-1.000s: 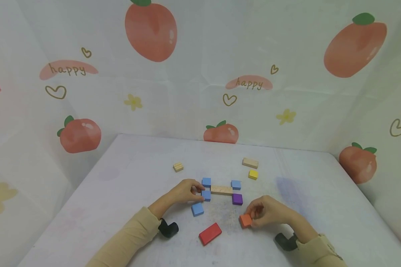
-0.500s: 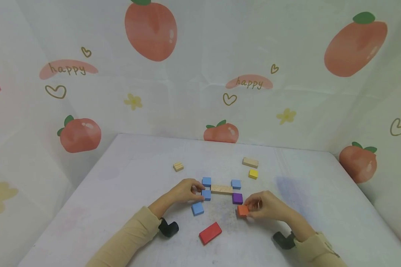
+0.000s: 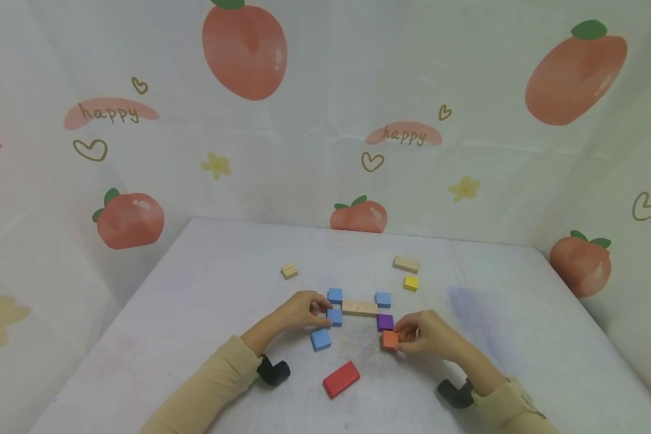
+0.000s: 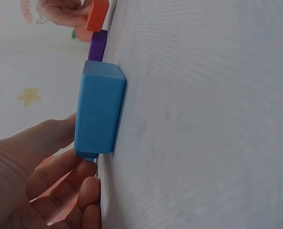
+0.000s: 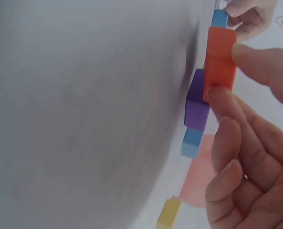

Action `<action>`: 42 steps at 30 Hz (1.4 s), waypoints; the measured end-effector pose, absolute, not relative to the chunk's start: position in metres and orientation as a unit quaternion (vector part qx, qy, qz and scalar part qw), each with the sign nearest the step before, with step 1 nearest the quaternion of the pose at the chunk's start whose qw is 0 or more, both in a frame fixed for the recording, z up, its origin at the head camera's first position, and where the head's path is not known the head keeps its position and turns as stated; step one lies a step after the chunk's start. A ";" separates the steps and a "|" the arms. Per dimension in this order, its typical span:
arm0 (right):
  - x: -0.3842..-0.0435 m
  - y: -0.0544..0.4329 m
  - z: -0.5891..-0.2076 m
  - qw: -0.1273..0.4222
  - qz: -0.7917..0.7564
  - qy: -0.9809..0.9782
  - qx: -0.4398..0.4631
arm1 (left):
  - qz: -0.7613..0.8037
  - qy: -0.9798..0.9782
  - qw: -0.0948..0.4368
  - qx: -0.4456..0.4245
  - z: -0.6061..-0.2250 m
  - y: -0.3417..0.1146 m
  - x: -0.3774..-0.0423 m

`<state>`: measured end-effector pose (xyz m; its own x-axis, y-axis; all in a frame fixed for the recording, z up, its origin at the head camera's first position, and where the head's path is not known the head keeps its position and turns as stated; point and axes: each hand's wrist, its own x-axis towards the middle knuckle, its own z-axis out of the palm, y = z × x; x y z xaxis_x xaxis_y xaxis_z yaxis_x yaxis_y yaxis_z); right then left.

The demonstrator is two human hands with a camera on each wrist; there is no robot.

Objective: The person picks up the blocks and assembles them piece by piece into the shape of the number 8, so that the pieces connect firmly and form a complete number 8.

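My right hand (image 3: 431, 333) pinches an orange block (image 3: 390, 340) between thumb and fingertips, close in front of a purple block (image 3: 385, 323). In the right wrist view the orange block (image 5: 221, 59) partly overlaps the purple one (image 5: 197, 112); whether they touch I cannot tell. My left hand (image 3: 301, 310) holds a blue block (image 3: 334, 317) by its near and far sides, left of a long speckled wooden block (image 3: 360, 308). Another blue block (image 3: 320, 340) lies nearer, and in the left wrist view this blue block (image 4: 100, 109) hides most of the held one.
Two blue blocks lie farther back, one on the left (image 3: 335, 295) and one on the right (image 3: 383, 299). A red block (image 3: 342, 380) lies in front. Behind are a ridged wooden block (image 3: 289, 271), a plain wooden block (image 3: 406, 264) and a yellow block (image 3: 410, 283).
My right hand has moved the orange block away from me and a little left, up to the purple block. My left hand has stayed in place on the blue block.
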<state>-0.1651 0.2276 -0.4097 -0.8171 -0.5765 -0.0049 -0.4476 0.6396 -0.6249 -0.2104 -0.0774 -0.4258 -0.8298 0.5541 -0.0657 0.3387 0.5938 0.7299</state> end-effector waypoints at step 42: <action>-0.159 0.212 -0.410 0.112 -0.296 0.923 -0.220 | 0.373 0.879 0.141 0.261 -0.427 -0.078 -0.211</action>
<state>-0.1593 0.2118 -0.4102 -0.8780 -0.4724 -0.0771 -0.3397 0.7284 -0.5950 -0.2113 -0.0783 -0.4269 -0.8240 0.5640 -0.0536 0.3530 0.5852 0.7300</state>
